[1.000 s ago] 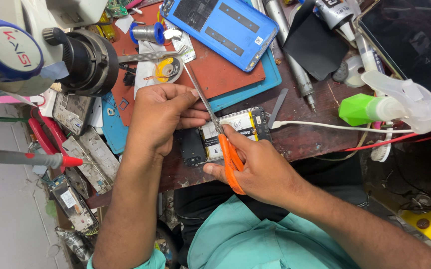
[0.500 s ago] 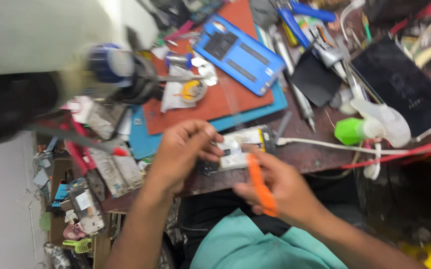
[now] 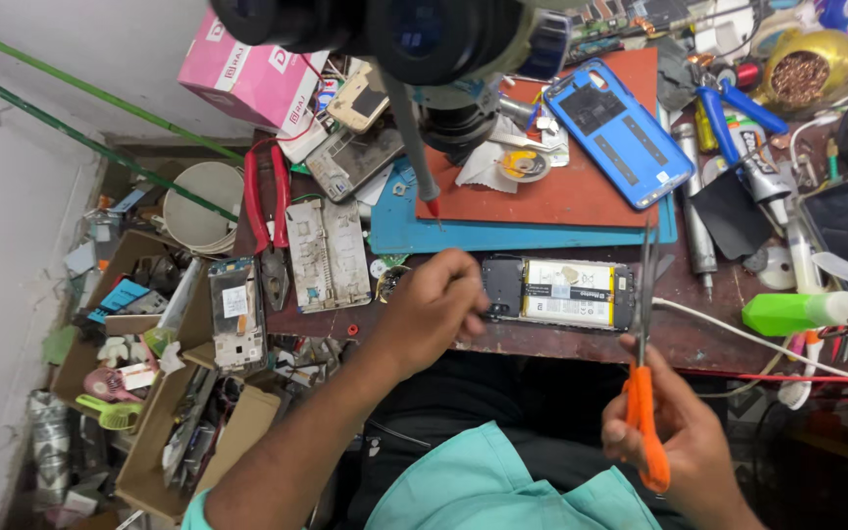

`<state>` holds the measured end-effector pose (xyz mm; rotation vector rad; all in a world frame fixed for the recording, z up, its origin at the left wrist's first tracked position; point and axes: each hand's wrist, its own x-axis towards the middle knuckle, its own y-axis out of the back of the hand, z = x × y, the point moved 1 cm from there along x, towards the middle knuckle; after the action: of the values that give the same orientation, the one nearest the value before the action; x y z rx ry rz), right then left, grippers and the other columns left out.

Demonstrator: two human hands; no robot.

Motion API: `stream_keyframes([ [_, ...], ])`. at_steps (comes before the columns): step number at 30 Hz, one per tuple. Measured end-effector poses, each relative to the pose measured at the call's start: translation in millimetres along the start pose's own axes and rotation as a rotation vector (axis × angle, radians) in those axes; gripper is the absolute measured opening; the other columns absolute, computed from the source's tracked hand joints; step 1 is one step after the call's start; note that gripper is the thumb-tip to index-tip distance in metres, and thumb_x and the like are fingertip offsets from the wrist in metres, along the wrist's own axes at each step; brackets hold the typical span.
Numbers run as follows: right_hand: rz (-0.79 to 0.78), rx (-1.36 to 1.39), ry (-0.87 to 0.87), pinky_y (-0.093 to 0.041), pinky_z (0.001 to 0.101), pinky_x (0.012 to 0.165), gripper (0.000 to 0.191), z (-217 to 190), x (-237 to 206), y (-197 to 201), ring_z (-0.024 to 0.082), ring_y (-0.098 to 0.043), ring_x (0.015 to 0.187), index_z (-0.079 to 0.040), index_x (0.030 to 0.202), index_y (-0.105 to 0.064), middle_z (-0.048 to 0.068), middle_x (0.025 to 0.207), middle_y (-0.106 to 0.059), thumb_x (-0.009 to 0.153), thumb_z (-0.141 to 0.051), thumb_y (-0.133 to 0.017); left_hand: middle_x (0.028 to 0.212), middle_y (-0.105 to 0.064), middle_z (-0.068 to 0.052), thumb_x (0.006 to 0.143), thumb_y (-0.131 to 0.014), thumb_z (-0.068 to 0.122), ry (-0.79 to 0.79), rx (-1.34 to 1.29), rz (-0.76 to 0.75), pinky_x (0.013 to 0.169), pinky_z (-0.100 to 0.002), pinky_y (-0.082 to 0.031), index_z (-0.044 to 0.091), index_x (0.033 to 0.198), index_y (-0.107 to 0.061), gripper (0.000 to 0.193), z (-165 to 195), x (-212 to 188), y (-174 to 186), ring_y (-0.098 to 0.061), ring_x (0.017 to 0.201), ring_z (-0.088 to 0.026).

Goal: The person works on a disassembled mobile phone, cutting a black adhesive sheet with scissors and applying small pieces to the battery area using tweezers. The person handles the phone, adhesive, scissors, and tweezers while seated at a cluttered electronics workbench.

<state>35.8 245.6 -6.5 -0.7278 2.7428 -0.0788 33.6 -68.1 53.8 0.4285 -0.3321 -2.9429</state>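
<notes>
Centrally, an opened smartphone [image 3: 559, 292] lies flat near the bench's front edge, back cover off, its pale battery exposed. The left hand [image 3: 431, 312], at 9 o'clock of the phone, rests its curled fingertips on the phone's dark left end, fingers pressed together. The right hand [image 3: 681, 439], at 5 o'clock of the phone, grips orange-handled scissors [image 3: 642, 373] with fingers closed through the loops; the shut blades point to 12 o'clock and end just beside the phone's right end. At 12 o'clock of the phone lie a teal work mat [image 3: 502, 232] and a red mat [image 3: 561, 186] carrying a blue phone back cover [image 3: 618, 132]. A green spray bottle [image 3: 798, 312] lies at 3 o'clock, red-handled pliers [image 3: 269, 211] at 10 o'clock.
</notes>
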Motion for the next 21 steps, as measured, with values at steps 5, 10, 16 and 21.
stream_keyframes([
  [5,0.111,-0.005,-0.011,-0.053,0.0319,0.056,0.093,13.2,-8.6,-20.7,0.016,-0.063,0.062,-0.002,0.162,-0.032,0.012,0.071,-0.064,0.08,-0.009,-0.076,0.081,-0.07,-0.015,0.091,-0.06,0.018,-0.173,0.307,0.19,0.071,-0.042,-0.055,0.004,0.094,-0.065,0.016,-14.5,-17.2,22.8,-0.071,0.075,-0.032],
  [10,0.07,0.013,0.028,-0.055,0.0313,0.06,0.096,33.9,-16.0,-39.7,0.016,-0.063,0.066,0.001,0.164,-0.031,0.013,0.072,-0.065,0.081,-0.012,-0.077,0.087,-0.072,-0.014,0.094,-0.064,0.021,-0.28,0.422,0.232,0.074,-0.045,-0.054,0.006,0.096,-0.07,0.016,-33.6,-22.6,30.5,-0.071,0.083,-0.035],
  [16,0.099,-0.021,0.022,-0.057,0.0337,0.059,0.096,37.9,-17.3,-41.3,0.017,-0.066,0.066,0.001,0.162,-0.031,0.013,0.072,-0.066,0.079,-0.011,-0.077,0.09,-0.073,-0.012,0.094,-0.067,0.02,-0.314,0.672,0.312,0.074,-0.048,-0.054,0.01,0.094,-0.073,0.012,-39.9,-22.0,25.5,-0.07,0.083,-0.036],
  [21,0.054,-0.064,0.059,-0.056,0.0324,0.062,0.096,39.3,-16.4,-39.1,0.015,-0.065,0.066,0.001,0.162,-0.03,0.011,0.072,-0.066,0.079,-0.01,-0.077,0.085,-0.072,-0.009,0.085,-0.076,0.027,-0.228,0.791,0.26,0.07,-0.046,-0.055,0.011,0.084,-0.073,0.017,-31.0,-26.5,27.2,-0.07,0.078,-0.033],
])
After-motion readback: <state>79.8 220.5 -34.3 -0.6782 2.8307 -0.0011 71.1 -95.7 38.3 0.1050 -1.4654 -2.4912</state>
